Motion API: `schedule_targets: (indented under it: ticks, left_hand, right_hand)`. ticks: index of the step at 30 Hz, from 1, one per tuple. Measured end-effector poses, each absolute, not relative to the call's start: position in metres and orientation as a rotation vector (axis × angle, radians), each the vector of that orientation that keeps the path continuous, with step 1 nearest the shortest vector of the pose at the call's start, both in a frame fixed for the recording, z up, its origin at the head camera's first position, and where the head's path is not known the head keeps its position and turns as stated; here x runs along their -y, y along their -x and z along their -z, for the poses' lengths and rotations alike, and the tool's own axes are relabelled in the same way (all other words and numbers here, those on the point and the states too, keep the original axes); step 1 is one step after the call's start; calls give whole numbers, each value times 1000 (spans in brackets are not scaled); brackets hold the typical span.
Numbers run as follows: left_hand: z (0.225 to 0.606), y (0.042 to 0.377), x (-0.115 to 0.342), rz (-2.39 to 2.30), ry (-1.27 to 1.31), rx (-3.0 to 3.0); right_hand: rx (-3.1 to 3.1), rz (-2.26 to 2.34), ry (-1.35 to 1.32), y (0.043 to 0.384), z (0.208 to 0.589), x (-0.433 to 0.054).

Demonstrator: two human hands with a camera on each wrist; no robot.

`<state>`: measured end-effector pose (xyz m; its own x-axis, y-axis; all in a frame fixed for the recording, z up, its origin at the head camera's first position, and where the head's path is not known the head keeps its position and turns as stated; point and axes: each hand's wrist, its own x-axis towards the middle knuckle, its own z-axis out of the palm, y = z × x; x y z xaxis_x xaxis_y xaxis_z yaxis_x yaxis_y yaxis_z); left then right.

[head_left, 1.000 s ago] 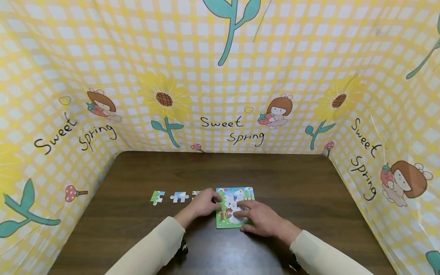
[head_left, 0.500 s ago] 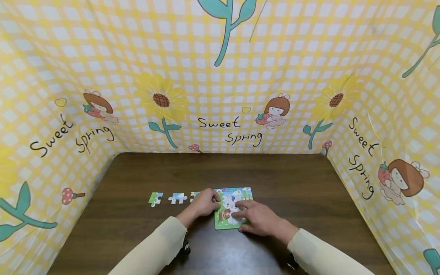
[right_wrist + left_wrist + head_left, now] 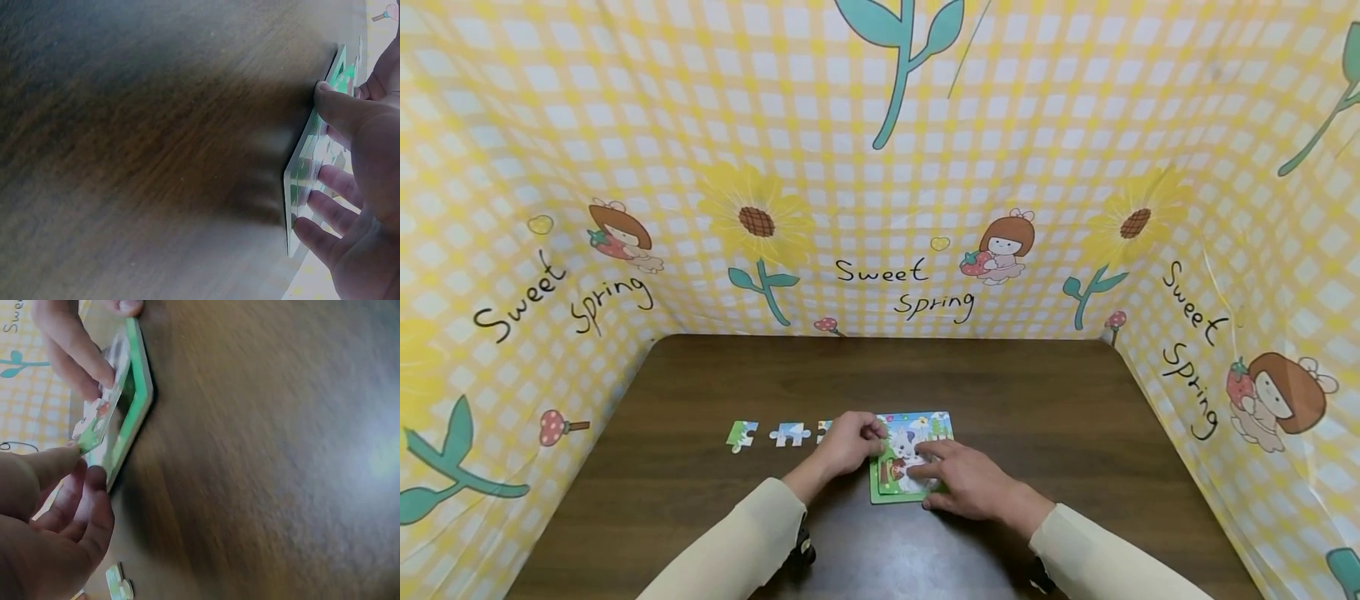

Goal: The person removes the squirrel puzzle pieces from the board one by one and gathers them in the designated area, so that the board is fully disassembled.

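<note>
A small jigsaw puzzle (image 3: 916, 427), showing a white animal on green, sits at its green-edged tray (image 3: 895, 500) on the table. My left hand (image 3: 848, 443) pinches the puzzle's left edge between thumb and fingers. In the left wrist view, that side of the puzzle (image 3: 92, 434) is tilted up, leaving a gap above the tray (image 3: 140, 384). My right hand (image 3: 973, 481) lies over the right side with fingers spread on the picture. Its thumb (image 3: 331, 97) touches the tray's near edge in the right wrist view. The right hand hides part of the picture.
Loose jigsaw pieces lie in a row left of the tray: a green-and-white one (image 3: 742, 435), a blue-and-white one (image 3: 789, 434), and one partly hidden (image 3: 824, 429) by the left hand. Yellow checked cloth (image 3: 880, 192) walls in the brown table (image 3: 700, 517) at the back and sides.
The puzzle's left side has come up from the tray in my left hand, and more green edge shows at the left and bottom. My right hand stays nearly still.
</note>
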<state>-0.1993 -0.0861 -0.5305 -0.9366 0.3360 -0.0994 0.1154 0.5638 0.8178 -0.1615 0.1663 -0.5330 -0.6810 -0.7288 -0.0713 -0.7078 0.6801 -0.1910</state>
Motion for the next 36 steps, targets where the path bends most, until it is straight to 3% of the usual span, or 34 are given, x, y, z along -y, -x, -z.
schedule_targets:
  ticks: [8,36]
  left_hand:
    - [526,201,85,-1564,-261,-2347]
    - [539,199,88,-1193,-374,-2743]
  right_hand:
    - [-2738,199,1198,163,533,-167]
    - [-2741,136,1288,162,539,-166]
